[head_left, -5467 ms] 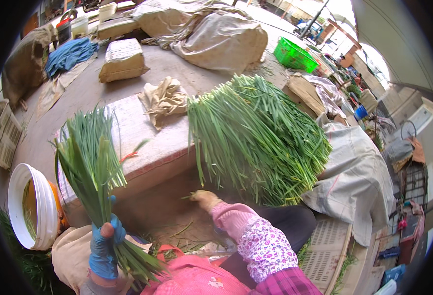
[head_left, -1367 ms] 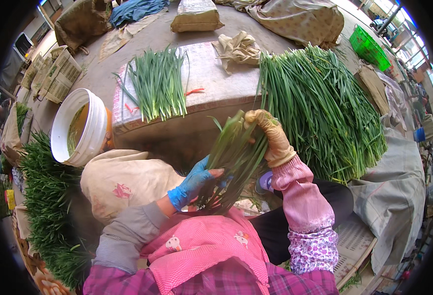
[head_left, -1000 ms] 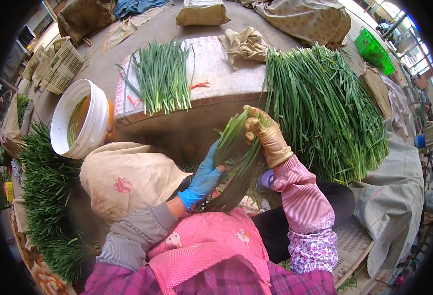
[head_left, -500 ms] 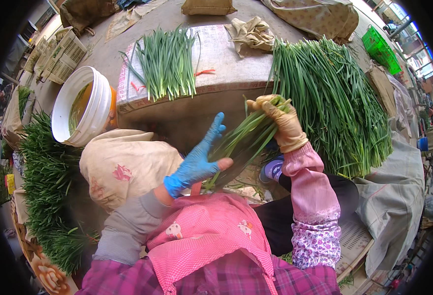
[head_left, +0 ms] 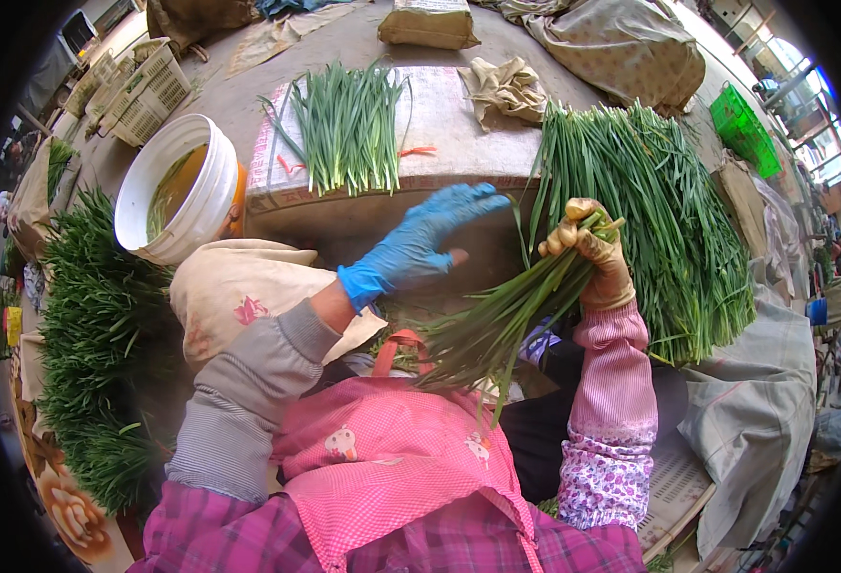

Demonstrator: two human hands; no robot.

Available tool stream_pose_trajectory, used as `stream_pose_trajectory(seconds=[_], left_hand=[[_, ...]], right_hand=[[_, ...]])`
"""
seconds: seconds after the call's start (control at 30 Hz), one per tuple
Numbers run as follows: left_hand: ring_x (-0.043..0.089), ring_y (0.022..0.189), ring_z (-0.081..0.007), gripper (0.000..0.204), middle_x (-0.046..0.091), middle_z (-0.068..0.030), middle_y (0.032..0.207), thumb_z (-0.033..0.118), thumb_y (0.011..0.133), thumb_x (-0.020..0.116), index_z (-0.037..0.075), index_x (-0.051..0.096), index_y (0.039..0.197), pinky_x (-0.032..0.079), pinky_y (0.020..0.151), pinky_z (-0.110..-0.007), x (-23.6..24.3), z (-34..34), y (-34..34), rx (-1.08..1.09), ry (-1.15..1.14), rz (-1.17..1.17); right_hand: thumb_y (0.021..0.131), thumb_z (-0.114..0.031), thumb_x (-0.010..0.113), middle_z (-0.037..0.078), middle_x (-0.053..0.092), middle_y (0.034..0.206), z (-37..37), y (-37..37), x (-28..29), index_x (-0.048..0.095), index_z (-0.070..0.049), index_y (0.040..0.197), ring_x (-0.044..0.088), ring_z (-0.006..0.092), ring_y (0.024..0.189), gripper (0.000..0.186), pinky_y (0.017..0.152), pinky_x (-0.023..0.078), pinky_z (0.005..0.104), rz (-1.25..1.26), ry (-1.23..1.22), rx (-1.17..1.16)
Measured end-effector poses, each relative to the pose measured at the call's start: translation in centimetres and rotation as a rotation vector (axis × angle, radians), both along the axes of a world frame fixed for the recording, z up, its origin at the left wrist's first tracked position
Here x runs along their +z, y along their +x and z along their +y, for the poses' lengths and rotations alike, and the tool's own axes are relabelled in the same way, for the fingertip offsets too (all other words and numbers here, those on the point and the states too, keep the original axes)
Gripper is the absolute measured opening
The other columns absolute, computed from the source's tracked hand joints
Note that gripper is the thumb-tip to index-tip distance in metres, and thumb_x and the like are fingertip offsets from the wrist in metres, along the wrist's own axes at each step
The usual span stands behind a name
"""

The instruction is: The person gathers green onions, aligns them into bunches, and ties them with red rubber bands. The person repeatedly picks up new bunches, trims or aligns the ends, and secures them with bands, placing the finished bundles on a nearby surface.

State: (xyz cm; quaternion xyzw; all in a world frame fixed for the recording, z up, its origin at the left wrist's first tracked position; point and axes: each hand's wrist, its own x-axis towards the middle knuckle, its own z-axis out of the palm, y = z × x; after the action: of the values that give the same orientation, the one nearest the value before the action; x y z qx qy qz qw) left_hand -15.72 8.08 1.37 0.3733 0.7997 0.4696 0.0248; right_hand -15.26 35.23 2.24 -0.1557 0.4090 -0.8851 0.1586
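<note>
Just off the platform's near edge: left hand [head_left: 425,239] in a blue glove, fingers apart and thumb out, nothing in it that I can see on my feed.

Tan glove: that's the right hand [head_left: 597,256], clamped firmly on a loose bunch of green leaves [head_left: 521,310], off the near edge too but further right.

Loose bunch: pale ends poke up out of the fist, leafy ends fan down and left over the top of the pink apron [head_left: 382,444]. Can't tell from my end if they actually touch it.

Platform: low block with a whitish top [head_left: 463,115], red print along the near edge.

Left end: small bundle of leaves [head_left: 349,129], laid flat, pale tips pointing at the near edge. Red tie [head_left: 418,151] just beside it on the right.

Far edge: crumpled tan cloth [head_left: 504,88], over toward the right.

Right end: big heap of leaves [head_left: 645,229], hiding that near corner from me.

Near left corner: white bucket [head_left: 218,196] next to it, some brownish liquid inside. Beige cloth [head_left: 249,296] with a pink flower just below that, dark green stack [head_left: 86,363] off to the left.
</note>
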Motion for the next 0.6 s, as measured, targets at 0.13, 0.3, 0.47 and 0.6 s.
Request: stream_pose_trajectory(seconds=[0.13, 0.3, 0.47, 0.6], left_hand=[[0.032, 0.139, -0.0349, 0.076, 0.037, -0.012, 0.151, 0.028, 0.078, 0.068, 0.019, 0.039, 0.147, 0.022, 0.114, -0.047, -1.0, 3.2, -0.1, -0.045, -0.072, 0.182], [0.055, 0.1, -0.0247, 0.035, 0.061, -0.0057, 0.101, 0.015, 0.071, 0.066, 0.018, 0.06, 0.105, 0.034, 0.096, -0.045, -4.4, 6.5, 0.9, -0.066, -0.337, 0.52], [0.058, 0.07, -0.0248, 0.006, 0.053, -0.0038, 0.055, 0.019, 0.071, 0.065, 0.017, 0.062, 0.066, 0.039, 0.087, -0.043, -9.0, 2.6, 4.4, -0.474, -0.821, 0.466], [0.055, 0.115, -0.0248, 0.057, 0.063, -0.0139, 0.115, 0.028, 0.073, 0.066, 0.009, 0.058, 0.126, 0.03, 0.108, -0.044, -6.1, -1.3, 0.6, -0.199, -1.057, 0.45]], right_hand=[[0.085, -0.019, 0.073, 0.005, 0.061, 0.087, 0.2, 1.0, -0.4, 0.053, -0.006, 0.116, 0.061, 0.0216, 0.081, 0.04, 0.081, 0.052, 0.0421, 0.045, -0.144, 0.081], [0.09, -0.028, 0.068, 0.0, 0.051, 0.076, 0.8, 1.4, -0.7, 0.052, -0.007, 0.121, 0.054, 0.0163, 0.069, 0.041, 0.071, 0.05, 0.0405, -0.021, -0.204, 0.022], [0.093, -0.035, 0.062, -0.003, 0.042, 0.07, 2.3, 0.4, -0.4, 0.054, -0.006, 0.12, 0.042, 0.0102, 0.057, 0.04, 0.059, 0.042, 0.0317, -0.031, -0.363, -0.004], [0.092, -0.031, 0.064, 0.002, 0.05, 0.072, 1.7, 0.5, 0.9, 0.055, -0.001, 0.118, 0.048, 0.013, 0.059, 0.041, 0.061, 0.046, 0.0333, 0.059, -0.065, -0.155]])
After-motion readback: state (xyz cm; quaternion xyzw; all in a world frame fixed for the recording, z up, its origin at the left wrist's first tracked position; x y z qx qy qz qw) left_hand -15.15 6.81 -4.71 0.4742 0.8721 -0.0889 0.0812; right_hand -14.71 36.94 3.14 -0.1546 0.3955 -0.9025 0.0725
